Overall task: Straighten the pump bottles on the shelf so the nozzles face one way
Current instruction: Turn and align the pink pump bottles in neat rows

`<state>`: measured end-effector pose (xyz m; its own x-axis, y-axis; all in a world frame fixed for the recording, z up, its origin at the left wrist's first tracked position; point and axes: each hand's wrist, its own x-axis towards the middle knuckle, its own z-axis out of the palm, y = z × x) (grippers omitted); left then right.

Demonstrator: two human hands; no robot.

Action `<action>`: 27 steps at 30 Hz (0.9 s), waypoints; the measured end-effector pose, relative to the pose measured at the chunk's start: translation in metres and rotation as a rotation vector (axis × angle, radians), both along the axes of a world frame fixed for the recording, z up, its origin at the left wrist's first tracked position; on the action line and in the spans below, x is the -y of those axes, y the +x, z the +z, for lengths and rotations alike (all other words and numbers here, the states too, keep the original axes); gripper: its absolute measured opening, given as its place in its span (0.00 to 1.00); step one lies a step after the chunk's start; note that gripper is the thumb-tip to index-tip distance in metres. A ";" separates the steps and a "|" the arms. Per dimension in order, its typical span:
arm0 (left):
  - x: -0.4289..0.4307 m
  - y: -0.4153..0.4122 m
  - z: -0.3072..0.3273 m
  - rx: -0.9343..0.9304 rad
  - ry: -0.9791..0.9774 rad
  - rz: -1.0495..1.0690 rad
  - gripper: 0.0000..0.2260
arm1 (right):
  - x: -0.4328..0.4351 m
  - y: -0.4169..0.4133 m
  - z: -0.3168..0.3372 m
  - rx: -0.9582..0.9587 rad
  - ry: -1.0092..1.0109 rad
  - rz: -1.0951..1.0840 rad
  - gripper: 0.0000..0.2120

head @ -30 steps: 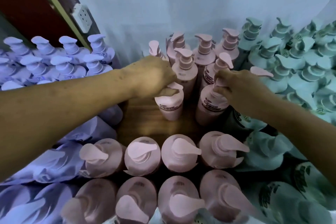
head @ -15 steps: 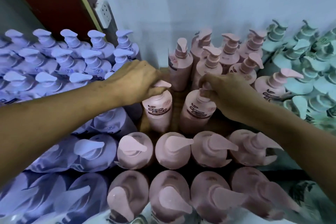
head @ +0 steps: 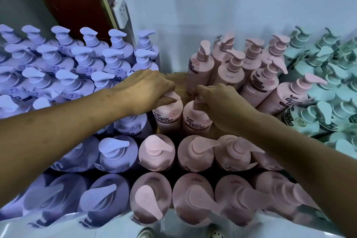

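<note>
While 2 pink bottles stand upright and touching in the middle of the wooden shelf (head: 178,80), each has a hand on its pump. The left hand (head: 148,91) curls its grip over the pump head of the left pink bottle (head: 167,120), whose nozzle tip peeks out toward the right. The right hand (head: 218,102) pinches the pump neck of the right pink bottle (head: 195,121) between thumb and fingers.

Behind the pair lies a bare strip of wood, then the back pink bottles (head: 231,69) near the wall (head: 212,6), some leaning. Just in front, the front pink rows (head: 195,152) sit tightly packed, most nozzles pointing right. Purple bottles (head: 77,63) crowd the left edge, touching the left bottle's side; green bottles (head: 328,83) fill the right.
</note>
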<state>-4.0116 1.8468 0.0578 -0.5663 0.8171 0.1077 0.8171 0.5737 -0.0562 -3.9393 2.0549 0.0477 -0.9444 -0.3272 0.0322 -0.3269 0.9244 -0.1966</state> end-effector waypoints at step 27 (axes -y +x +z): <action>0.016 0.021 0.006 0.088 -0.056 -0.087 0.14 | 0.008 0.010 -0.001 0.078 0.106 0.121 0.11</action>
